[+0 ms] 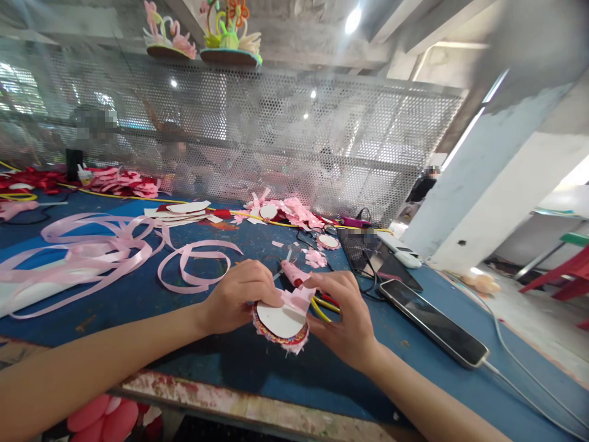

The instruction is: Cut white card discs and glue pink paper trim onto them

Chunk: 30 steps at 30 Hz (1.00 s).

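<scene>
While both hands work on one white-faced disc (280,323) just above the near side of the blue table (193,362), the step looks like fitting the pink ribbon strip (299,299) round its edge. Disc has a red patterned rim, frayed pink trim outside that along the lower side.

Left hand (248,288): closed on the disc's upper left, thumb over the white face, fingers behind, hidden. Right hand (345,313): partly curled, fingertips close together on the strip at the upper right; thumb is low by the disc's right edge, can't tell how hard it bears.

Pink glue gun (292,273) lies just beyond the disc, not held. Phone (432,322) on a cable to the right, loose ribbon coils (140,253) to the left. Another trimmed disc (328,242) sits farther back.

My read: next move calls for left to hold the disc steady, right to keep the strip taut and flat against the edge. Can't see whether there's glue under it. Main risk: strip puckering or slipping at the fold.
</scene>
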{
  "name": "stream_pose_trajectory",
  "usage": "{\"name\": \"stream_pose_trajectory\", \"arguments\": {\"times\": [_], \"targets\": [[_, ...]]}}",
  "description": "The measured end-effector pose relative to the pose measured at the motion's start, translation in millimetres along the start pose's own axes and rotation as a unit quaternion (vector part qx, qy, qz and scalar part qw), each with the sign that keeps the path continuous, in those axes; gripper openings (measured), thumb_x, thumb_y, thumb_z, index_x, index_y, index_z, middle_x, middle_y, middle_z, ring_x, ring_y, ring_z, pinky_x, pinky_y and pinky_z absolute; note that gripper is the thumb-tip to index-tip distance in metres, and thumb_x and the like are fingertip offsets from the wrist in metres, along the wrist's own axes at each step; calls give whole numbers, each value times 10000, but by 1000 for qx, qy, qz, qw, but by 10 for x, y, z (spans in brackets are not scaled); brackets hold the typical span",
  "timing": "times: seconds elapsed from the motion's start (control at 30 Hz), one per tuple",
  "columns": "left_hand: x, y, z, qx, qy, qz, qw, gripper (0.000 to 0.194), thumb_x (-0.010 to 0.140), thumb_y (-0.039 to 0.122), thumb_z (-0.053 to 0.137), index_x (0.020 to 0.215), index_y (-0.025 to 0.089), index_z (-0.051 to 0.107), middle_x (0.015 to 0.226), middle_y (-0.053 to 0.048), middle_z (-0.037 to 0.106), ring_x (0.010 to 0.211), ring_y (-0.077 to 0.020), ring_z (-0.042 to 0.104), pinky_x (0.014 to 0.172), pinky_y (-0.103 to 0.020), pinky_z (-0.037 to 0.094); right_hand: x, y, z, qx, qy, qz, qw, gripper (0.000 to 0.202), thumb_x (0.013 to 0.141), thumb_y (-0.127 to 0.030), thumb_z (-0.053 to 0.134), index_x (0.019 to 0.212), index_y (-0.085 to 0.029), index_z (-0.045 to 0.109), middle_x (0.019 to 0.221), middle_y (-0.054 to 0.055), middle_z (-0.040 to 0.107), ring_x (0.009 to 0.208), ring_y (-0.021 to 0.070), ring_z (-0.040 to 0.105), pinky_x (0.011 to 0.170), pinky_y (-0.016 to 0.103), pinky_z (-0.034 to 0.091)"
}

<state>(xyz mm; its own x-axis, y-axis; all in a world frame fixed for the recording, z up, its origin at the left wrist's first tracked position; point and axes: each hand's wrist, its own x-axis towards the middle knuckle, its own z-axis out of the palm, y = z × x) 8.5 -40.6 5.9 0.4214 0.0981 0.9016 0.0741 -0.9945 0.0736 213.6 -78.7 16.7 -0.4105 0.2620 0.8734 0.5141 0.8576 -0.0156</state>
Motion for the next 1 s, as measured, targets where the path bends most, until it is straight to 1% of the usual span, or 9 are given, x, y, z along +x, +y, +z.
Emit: {"name": "stream_pose_trajectory", "arguments": {"times": [0.1,0.3,0.47,0.53,0.73,0.8,0.87,0.93,1.0], "targets": [[-10,-7,3,2,1,1,1000,26,818,180,602,804,177,623,718,-39,644,746,-149,593,668,-276,452,-14,5,4,5,0,2,1000,382,847,-279,578,1208,-254,456,878,51,656,802,197,574,689,336,477],[-14,-8,3,-22,-25,-32,999,51,796,171,628,845,171,616,766,-44,645,760,-147,583,694,-279,449,-25,-9,-12,49,-19,-3,999,393,813,-98,572,1167,-246,491,798,19,670,729,173,539,653,304,484],[19,17,1,-24,-20,-22,999,51,794,168,628,843,171,613,819,-58,668,814,-151,595,743,-284,468,-2,-40,-22,51,-30,11,998,274,811,-114,584,1047,-246,544,768,9,652,688,148,547,622,276,480],[26,19,1,-39,-21,-15,999,52,814,167,600,865,169,610,837,-66,684,836,-156,615,777,-297,476,4,-48,-21,56,-26,10,998,295,818,-117,572,1076,-252,526,770,6,657,689,148,565,631,279,487],[-7,12,-2,-110,-19,-35,993,109,858,238,548,904,167,617,832,-87,696,824,-177,643,772,-314,481,5,-22,9,1,16,-2,1000,457,822,-243,599,1241,-250,417,1048,107,616,967,238,582,785,401,486],[-28,18,14,-135,-20,-98,986,146,843,289,571,899,164,622,826,-78,686,803,-171,638,750,-296,485,10,-13,16,-9,22,5,1000,473,802,-245,625,1231,-250,426,1071,112,589,991,245,571,803,412,474],[-43,18,42,-157,-3,-208,965,173,800,294,630,915,168,606,846,-51,672,793,-151,630,727,-262,489,14,-9,16,-8,21,25,999,481,779,-239,654,1210,-248,440,1058,100,579,999,239,560,814,403,471],[-45,-6,75,-197,38,-324,924,275,751,279,685,977,178,566,901,-30,658,826,-141,625,734,-245,494,14,-3,11,8,16,62,998,467,766,-240,667,1184,-239,458,1060,94,567,1022,234,542,841,399,464],[-35,-58,97,-262,77,-412,869,399,711,294,718,1040,177,525,954,-37,651,882,-155,621,752,-256,501,9,19,4,37,10,114,993,402,774,-240,655,1138,-228,486,1046,88,562,1009,223,537,839,388,464]]}}
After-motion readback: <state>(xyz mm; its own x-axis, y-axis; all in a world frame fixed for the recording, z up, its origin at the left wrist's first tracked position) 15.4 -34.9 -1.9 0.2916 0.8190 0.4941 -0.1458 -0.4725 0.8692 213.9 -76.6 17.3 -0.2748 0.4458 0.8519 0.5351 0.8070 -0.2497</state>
